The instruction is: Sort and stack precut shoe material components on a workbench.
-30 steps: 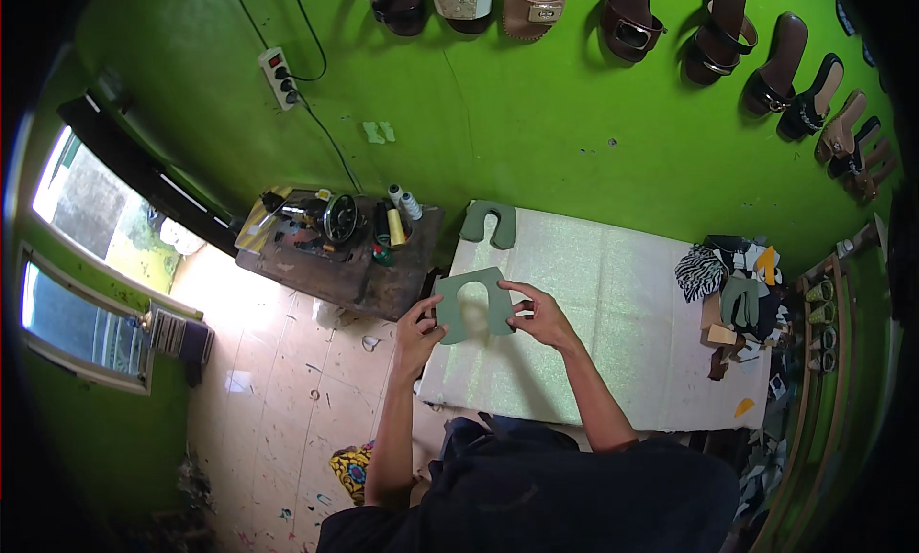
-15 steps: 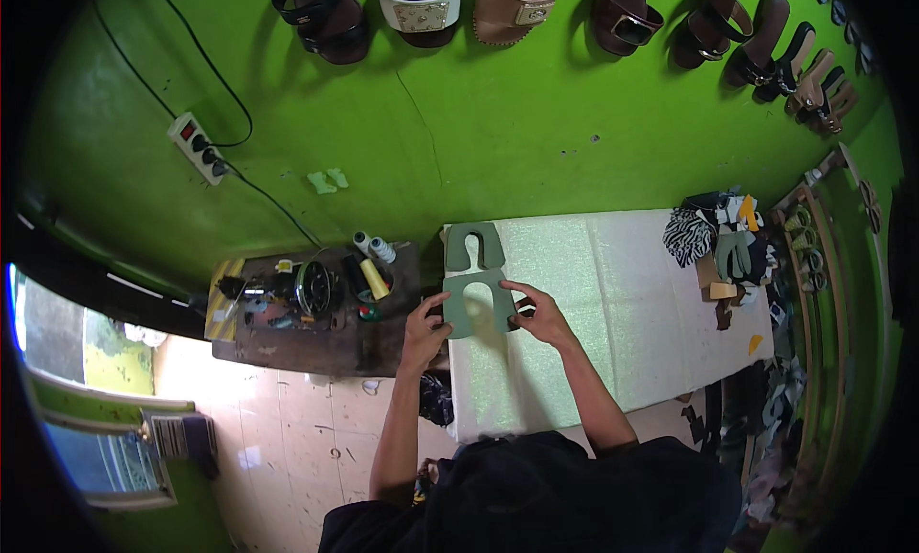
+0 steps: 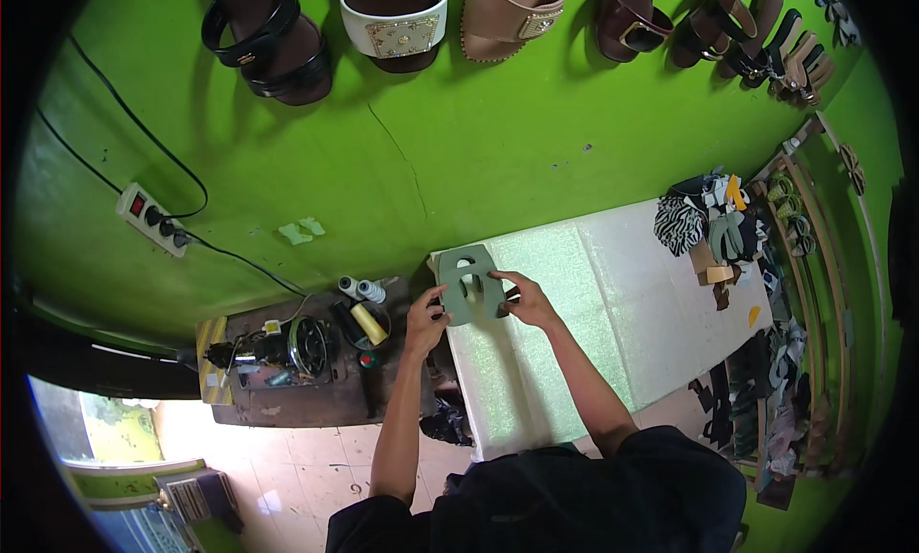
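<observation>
Pinching the green U (image 3: pixel 460 308) between left hand (image 3: pixel 426 321) and right hand (image 3: pixel 531 302), over the table's (image 3: pixel 560 266) far left corner; probably light, bendy, best held by both sides; hard to tell if touching below.

1. The camera sits on the head of a person (image 3: pixel 584 496), by the white table's (image 3: pixel 560 299) near side.
2. It looks down over the table toward the green wall (image 3: pixel 507 151) behind.
3. It is close, but most of the table fits.

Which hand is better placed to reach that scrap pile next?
Likely your right hand: it holds the green piece from the right, nearer the scrap pile; your left hand is farther left.
</observation>
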Demonstrator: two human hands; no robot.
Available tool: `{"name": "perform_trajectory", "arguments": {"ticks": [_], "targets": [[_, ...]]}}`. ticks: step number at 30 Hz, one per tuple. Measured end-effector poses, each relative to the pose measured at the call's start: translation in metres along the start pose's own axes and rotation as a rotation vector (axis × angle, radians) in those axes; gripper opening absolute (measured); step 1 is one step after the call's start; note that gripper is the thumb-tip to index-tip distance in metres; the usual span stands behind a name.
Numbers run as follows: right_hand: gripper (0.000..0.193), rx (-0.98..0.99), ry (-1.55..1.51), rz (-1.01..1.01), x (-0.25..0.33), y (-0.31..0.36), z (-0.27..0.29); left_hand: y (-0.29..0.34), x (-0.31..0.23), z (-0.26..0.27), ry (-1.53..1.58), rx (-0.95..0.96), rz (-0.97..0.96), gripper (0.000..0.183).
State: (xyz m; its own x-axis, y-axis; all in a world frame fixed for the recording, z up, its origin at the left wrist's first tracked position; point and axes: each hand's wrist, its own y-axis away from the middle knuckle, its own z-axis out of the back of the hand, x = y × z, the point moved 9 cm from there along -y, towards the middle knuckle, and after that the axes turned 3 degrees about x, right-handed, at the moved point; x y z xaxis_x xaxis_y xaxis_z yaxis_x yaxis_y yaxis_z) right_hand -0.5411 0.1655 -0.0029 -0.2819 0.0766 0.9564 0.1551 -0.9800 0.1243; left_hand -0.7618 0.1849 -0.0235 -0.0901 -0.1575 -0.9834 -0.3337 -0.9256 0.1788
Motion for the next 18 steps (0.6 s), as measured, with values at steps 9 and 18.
{"name": "perform_trajectory", "arguments": {"ticks": [9,18], "targets": [[0.073,-0.009,0.079,0.021,-0.032,-0.075,0.006,-0.077,0.026,0.021,-0.211,-0.048,-0.039,0.065],[0.072,0.012,0.205,-0.004,-0.083,-0.103,0.002,-0.100,0.066,0.017,-0.397,-0.061,0.061,0.064]]}}
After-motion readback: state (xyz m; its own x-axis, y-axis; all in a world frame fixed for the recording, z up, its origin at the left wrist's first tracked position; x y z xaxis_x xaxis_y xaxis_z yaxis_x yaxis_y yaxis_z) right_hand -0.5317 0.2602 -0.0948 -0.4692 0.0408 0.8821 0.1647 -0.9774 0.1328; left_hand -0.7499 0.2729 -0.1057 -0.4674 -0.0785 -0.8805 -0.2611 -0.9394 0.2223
